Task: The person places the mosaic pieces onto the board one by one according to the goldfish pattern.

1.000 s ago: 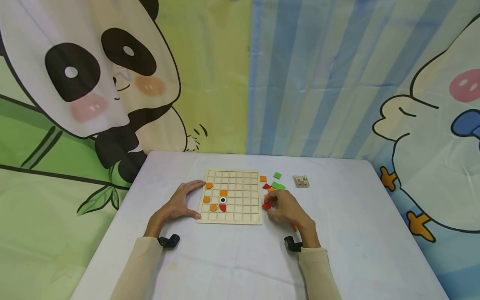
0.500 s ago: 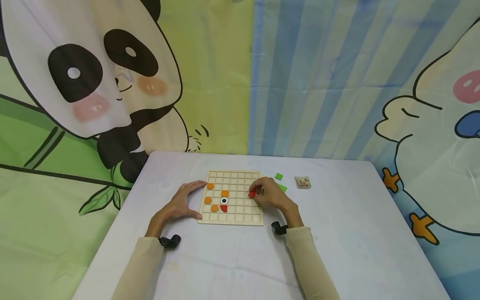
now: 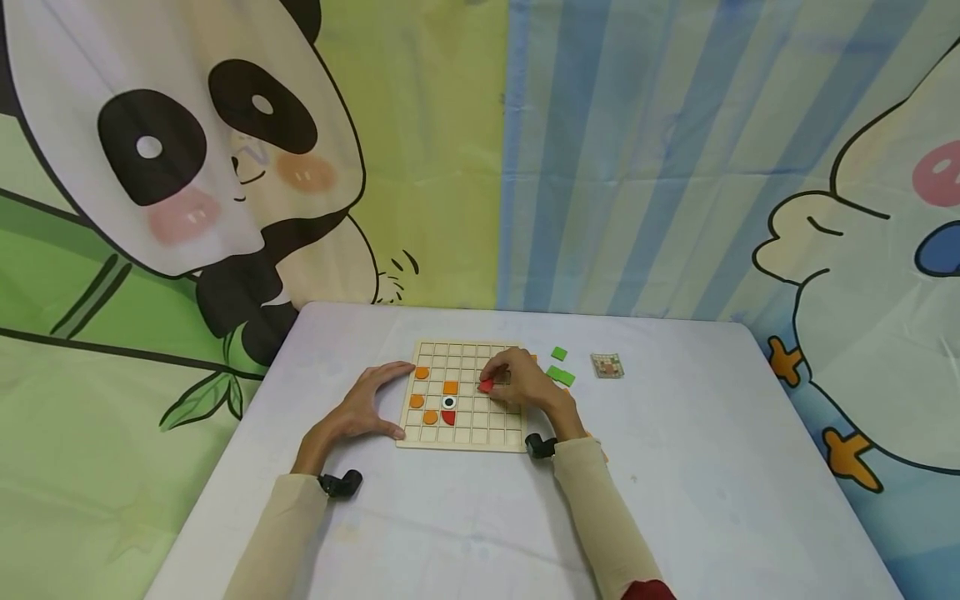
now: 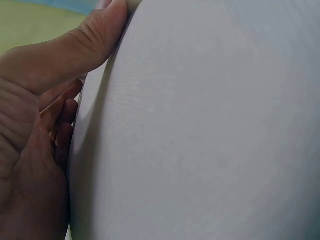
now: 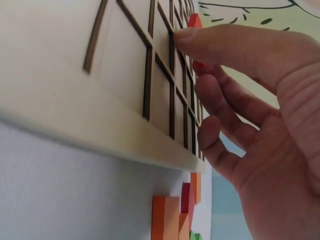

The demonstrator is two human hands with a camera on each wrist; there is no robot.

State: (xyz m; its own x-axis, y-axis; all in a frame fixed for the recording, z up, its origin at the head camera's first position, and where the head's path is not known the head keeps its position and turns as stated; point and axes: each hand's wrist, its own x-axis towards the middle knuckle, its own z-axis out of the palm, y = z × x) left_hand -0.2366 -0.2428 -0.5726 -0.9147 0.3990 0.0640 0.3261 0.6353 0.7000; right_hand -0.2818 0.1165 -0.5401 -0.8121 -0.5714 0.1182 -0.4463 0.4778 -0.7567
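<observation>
A pale wooden grid board [image 3: 468, 436] lies on the white table. My left hand [image 3: 362, 407] rests at its left side, thumb and fingers spread, fingertips at the edge. In the left wrist view the thumb [image 4: 85, 45] lies straight along the tabletop. My right hand [image 3: 528, 383] is over the right half of the board and pinches a small red piece [image 3: 486, 386] between thumb and fingers. Several pieces sit on the grid: orange discs [image 3: 422, 372], an orange square [image 3: 450, 387], a black-and-white round piece [image 3: 448, 402] and a red quarter-circle [image 3: 448, 417].
Right of the board lie green pieces [image 3: 561, 376], with orange ones partly hidden by the right hand and forearm. Orange blocks [image 5: 165, 215] and a red piece [image 5: 187, 200] show beside the board in the right wrist view. A small patterned card [image 3: 607, 366] lies farther right.
My right hand has picked up the red piece from the loose pieces and carried it left over the board. The left hand has stayed at the board's left edge.
</observation>
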